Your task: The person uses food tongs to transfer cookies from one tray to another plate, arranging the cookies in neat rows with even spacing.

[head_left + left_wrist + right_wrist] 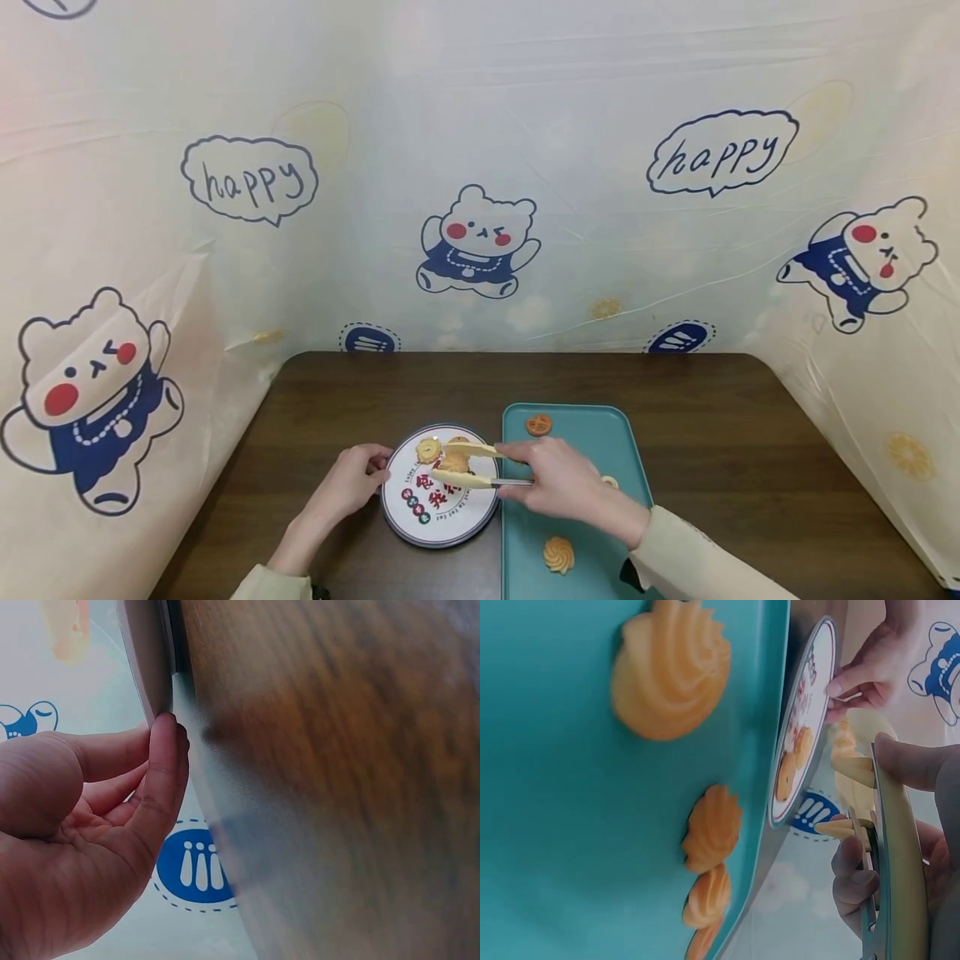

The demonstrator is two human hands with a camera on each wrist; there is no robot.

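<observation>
My left hand (pixel 352 483) pinches the left rim of a round white plate (pixel 408 525) with red lettering between thumb and fingers; the left wrist view shows the fingertips at its edge. In my right hand (pixel 558 475) is a pair of tongs (pixel 468 481) with cream-coloured tips, reaching over the plate from the right. The tips stand apart, with nothing between them in the right wrist view. Baked cookies lie on the plate's far half, among them a round cookie (pixel 429 451) and a golden cookie (pixel 454 462) partly covered by the tongs.
A teal tray (pixel 525 533) lies right of the plate, under my right forearm. On it are a swirled cookie (pixel 558 554) near the front, a pretzel-shaped cookie (pixel 538 425) at the back and others partly behind my hand. A printed curtain (pixel 600 250) hangs behind the brown table (pixel 720 467).
</observation>
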